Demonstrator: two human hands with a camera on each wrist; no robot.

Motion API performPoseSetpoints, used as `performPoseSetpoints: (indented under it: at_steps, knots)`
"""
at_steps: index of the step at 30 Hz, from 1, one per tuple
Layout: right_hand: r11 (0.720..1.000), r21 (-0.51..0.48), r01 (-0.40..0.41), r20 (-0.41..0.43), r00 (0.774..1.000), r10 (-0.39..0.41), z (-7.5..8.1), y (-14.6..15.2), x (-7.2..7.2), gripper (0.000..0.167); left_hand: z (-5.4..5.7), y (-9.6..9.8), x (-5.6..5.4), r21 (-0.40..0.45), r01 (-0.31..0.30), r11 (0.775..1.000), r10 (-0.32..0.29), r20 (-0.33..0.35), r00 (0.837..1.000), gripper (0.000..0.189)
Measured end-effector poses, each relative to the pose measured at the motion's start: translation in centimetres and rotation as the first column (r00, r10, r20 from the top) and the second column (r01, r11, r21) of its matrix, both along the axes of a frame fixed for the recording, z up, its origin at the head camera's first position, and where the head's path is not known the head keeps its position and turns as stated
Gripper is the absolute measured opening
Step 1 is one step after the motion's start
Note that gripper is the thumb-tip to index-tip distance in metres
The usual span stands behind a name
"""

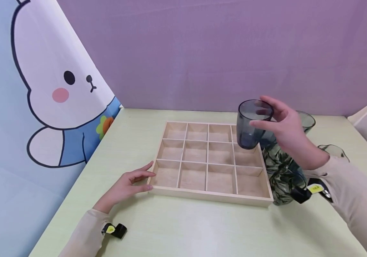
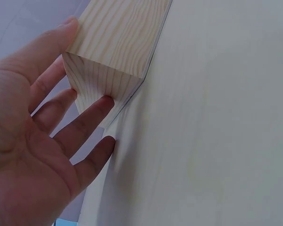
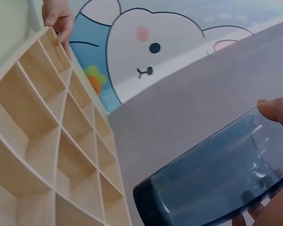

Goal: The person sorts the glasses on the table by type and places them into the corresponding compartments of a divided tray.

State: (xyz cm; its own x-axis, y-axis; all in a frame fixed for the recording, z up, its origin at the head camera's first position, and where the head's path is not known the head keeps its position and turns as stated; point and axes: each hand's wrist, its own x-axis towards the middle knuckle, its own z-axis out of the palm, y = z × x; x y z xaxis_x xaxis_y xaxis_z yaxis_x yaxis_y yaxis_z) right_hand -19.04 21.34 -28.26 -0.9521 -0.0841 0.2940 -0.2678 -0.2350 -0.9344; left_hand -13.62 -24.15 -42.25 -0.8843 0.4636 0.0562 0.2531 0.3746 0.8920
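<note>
My right hand (image 1: 286, 123) grips a blue-grey see-through drinking glass (image 1: 251, 132) near its rim, thumb on the near side and fingers behind. The glass is upright above the right side of a pale wooden compartment box (image 1: 209, 195), overlapping its back right cells in the head view. In the right wrist view the glass (image 3: 212, 174) shows its thick dark base and nothing inside. At the box's front left corner, my left hand (image 1: 127, 185) touches the wood with fairly straight fingers. In the left wrist view its fingertips (image 2: 106, 101) lie against the corner's side face.
Several more glasses, including smoky, wavy-sided glasses (image 1: 283, 182), stand along the box's right side, partly hidden by my right arm. The box sits on a pale green table (image 1: 202, 228). A purple cloth (image 1: 186, 53) hangs behind, with a cartoon-printed cloth (image 1: 42, 107) on the left.
</note>
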Motion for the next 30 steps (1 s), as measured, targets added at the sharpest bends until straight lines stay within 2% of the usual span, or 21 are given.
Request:
performPoseSetpoints:
  at_steps: [6,10,14,18,23,30]
  knots:
    - [0.987,0.158,0.01,0.046,0.999,-0.017,-0.4,-1.9,-0.5,0.072,-0.2,-0.1,-0.1,-0.002,0.005,1.0,-0.005,0.012,1.0,0.039]
    - [0.951,0.308,0.006,0.076,0.997,-0.031,-0.8,-3.2,-1.0,0.074,-0.2,-0.2,-0.1,-0.002,0.005,1.0,-0.005,0.016,1.0,0.04]
    - [0.908,0.419,-0.013,0.098,0.995,-0.031,-1.1,-4.4,-1.5,0.075,-0.3,-0.3,0.0,0.008,0.003,1.0,-0.003,0.014,1.0,0.04]
    - [0.894,0.444,-0.059,0.117,0.993,0.008,-1.3,-5.6,-1.9,0.077,-0.4,-0.3,0.0,0.013,0.013,1.0,-0.013,0.001,1.0,0.039]
    - [0.885,0.453,-0.111,0.126,0.99,0.059,-1.6,-7.1,-2.6,0.078,-0.2,-0.3,0.1,0.013,0.011,1.0,-0.012,0.019,1.0,0.04]
    - [0.87,0.473,-0.137,0.146,0.986,0.076,-1.9,-9.0,-3.8,0.08,0.0,-0.3,0.1,0.007,0.006,1.0,-0.006,0.024,1.0,0.04]
